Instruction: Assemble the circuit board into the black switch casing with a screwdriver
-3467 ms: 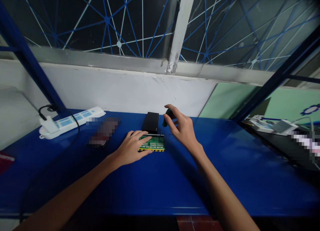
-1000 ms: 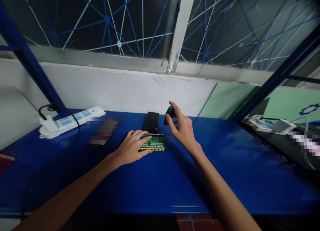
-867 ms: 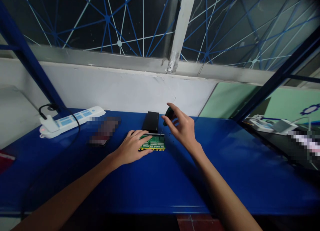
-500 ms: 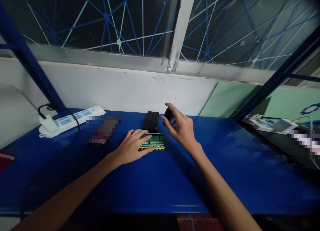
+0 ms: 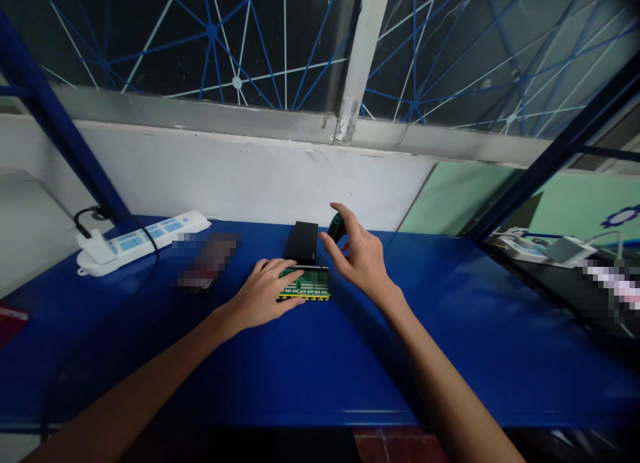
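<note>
A green circuit board (image 5: 313, 284) with a yellow strip along its near edge lies on the blue table. My left hand (image 5: 263, 289) grips its left part, fingers spread over the top and thumb along the near side. Above the board's right end, my right hand (image 5: 359, 256) is closed on a screwdriver (image 5: 336, 228) with a dark green and black handle. Its thin shaft points down to the board's far right corner; the tip is too small to make out. A flat black box (image 5: 302, 241) sits right behind the board.
On the left are a white power strip (image 5: 175, 224) with a plugged-in black cable and a blurred dark flat object (image 5: 210, 263). At the right lie a grey-white device (image 5: 570, 251) and cables on a black surface. Blue frame posts slant up on both sides of the blue table (image 5: 300, 369).
My right thumb and fingers have shifted slightly around the screwdriver handle, which now shows more of its green. The left hand and the circuit board stay where they were.
</note>
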`<state>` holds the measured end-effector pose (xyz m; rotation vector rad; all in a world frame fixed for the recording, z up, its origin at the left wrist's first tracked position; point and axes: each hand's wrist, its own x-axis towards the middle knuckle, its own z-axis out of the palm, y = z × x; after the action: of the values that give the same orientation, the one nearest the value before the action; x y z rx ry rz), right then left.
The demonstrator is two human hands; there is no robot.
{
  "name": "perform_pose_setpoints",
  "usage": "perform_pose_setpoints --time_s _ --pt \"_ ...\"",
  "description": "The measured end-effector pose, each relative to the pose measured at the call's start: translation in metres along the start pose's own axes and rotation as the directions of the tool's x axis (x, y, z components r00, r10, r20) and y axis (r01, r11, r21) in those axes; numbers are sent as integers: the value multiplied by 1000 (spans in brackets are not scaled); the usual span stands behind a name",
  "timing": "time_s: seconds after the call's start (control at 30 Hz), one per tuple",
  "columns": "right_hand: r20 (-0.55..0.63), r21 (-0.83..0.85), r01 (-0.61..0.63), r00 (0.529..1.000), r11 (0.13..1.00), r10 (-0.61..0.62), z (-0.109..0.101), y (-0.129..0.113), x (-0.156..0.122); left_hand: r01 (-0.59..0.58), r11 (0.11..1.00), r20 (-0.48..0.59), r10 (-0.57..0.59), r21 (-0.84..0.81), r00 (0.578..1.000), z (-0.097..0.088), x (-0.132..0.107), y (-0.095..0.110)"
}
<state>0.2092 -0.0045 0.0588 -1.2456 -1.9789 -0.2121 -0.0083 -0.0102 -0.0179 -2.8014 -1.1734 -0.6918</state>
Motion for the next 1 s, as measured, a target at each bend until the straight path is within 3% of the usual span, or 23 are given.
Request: perform_pose_setpoints --time_s 0.17,0.4,0.67,1.0 --pt "15 64 -20 1000 998 19 0 2 -1 2 1000 22 -2 22 1000 -1 1 1" --pt "-142 63 -102 984 993 110 -8 19 4 4 1000 19 -4 0 1000 -3 0 1" --pt "-22 -26 -144 989 989 143 -15 44 8 6 1000 44 -5 -7 999 -5 0 2" --pt "-5 -52 -107 994 993 106 -4 49 6 8 999 25 -7 -36 1000 -3 0 0"
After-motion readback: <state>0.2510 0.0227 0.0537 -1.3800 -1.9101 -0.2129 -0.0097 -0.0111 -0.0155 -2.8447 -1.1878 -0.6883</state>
